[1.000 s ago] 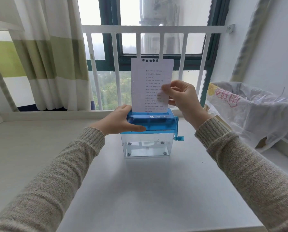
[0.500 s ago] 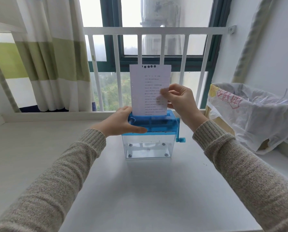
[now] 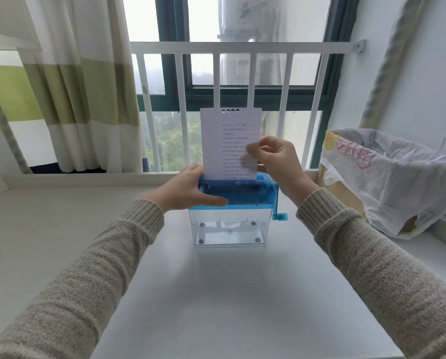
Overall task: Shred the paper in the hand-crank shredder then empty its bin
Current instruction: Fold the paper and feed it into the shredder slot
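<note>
- Your right hand (image 3: 279,161) pinches the sheet of paper (image 3: 229,143) at its right edge, thumb in front and fingers curled behind, a little below the sheet's middle.
- The paper stands upright; its bottom edge sits in the slot on top of the shredder (image 3: 238,193), just below your pinch, and its punched holes are at the top, well above it.
- Your left hand (image 3: 188,190) grips the left end of the shredder's blue top, thumb laid along the front face, fingers wrapped over the back.
- The crank handle (image 3: 279,216) hangs down on the shredder's right side, below your right wrist, touched by neither hand.
- The clear bin (image 3: 228,229) under the blue top rests on the white table (image 3: 216,294).
- Right of your right arm sits a box lined with a plastic bag (image 3: 393,177).
</note>
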Action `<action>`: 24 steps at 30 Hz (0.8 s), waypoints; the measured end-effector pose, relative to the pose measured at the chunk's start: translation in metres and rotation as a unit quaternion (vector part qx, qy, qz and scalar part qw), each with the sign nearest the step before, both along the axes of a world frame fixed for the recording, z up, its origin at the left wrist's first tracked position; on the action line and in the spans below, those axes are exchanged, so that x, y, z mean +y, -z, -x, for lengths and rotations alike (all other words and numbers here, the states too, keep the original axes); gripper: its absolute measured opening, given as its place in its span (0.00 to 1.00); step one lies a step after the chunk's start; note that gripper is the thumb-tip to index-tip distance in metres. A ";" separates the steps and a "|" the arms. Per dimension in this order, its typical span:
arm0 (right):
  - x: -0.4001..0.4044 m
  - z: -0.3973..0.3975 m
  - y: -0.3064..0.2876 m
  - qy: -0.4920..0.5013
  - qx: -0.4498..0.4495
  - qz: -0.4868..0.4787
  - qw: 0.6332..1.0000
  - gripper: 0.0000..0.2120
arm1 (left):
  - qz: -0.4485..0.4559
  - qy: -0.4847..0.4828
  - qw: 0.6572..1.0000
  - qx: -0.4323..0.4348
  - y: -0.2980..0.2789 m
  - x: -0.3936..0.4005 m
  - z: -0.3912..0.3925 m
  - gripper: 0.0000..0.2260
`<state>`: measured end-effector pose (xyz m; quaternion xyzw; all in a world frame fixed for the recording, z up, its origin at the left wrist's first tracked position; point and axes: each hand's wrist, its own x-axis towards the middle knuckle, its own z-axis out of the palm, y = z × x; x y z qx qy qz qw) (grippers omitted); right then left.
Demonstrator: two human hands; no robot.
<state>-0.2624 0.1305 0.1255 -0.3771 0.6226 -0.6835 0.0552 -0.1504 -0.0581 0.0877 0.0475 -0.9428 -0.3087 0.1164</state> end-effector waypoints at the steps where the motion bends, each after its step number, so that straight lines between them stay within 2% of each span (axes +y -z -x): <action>1: 0.000 0.000 0.001 -0.001 -0.001 0.000 1.000 0.04 | -0.001 0.000 1.000 0.000 0.000 0.000 0.000 0.34; 9: 0.000 0.002 0.005 0.003 0.003 -0.004 1.000 0.04 | 0.006 -0.011 1.000 -0.005 0.000 0.000 -0.001 0.38; 15: -0.001 0.002 0.007 0.005 0.018 -0.023 1.000 0.05 | -0.006 0.007 1.000 0.002 0.000 -0.001 0.000 0.31; 19: -0.002 0.001 0.006 0.006 0.026 -0.027 0.999 0.05 | -0.009 0.004 1.000 0.000 0.000 0.000 0.000 0.32; 24: -0.002 0.000 0.005 0.009 0.034 -0.035 0.999 0.06 | -0.012 0.006 1.000 0.001 0.000 -0.002 -0.001 0.29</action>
